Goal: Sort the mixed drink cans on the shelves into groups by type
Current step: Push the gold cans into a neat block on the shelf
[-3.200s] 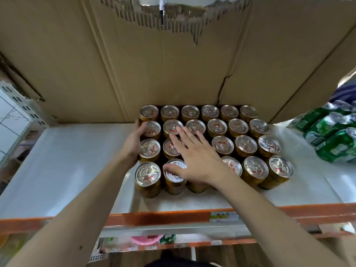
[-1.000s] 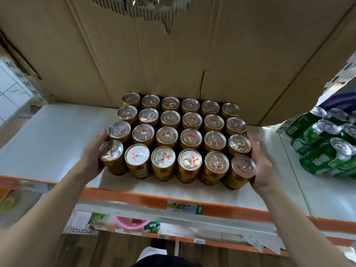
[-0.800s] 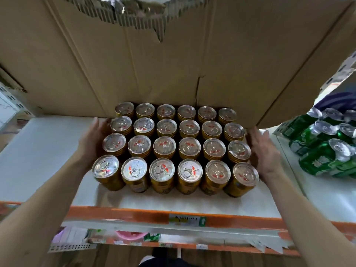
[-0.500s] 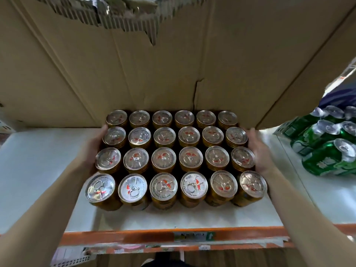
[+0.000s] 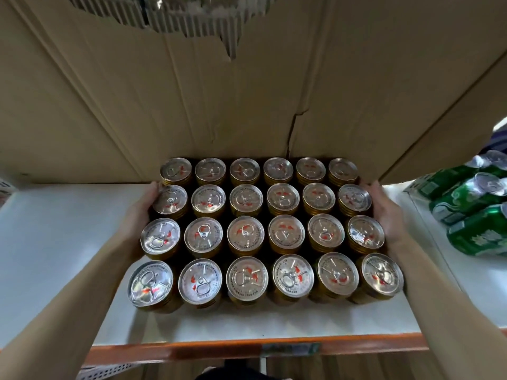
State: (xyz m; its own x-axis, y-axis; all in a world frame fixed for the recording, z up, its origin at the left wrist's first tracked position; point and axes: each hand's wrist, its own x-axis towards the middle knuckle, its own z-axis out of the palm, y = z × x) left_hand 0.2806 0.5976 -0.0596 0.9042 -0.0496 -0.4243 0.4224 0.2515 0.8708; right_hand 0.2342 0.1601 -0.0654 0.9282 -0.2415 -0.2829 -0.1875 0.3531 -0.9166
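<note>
From the head view, your two hands bracket the block of gold cans [image 5: 263,231], which stands upright in four rows of six on the white shelf [image 5: 55,242], its longer side running left to right across you and its back row tucked just under the cardboard sheet [image 5: 247,91]. Your left hand [image 5: 138,215] lies flat against the left flank at the second and third rows, fingers straight and reaching back along the cans; your right hand [image 5: 384,212] mirrors it on the right flank. Both hands are spread and pressing, not wrapped around any single can (the fingertips on the far side are partly hidden by the can tops, so how far they reach I cannot tell). The block sits squarely between your palms, so neither hand is nearer; the relation that matters is that the push lines run inward along the block's long axis, while the front row stands nearer you than either palm and outside the squeeze. I judge those front cans the likeliest to splay if you slide the group. The green cans [image 5: 477,212] lie on their sides to the right, apart from your right hand.
</note>
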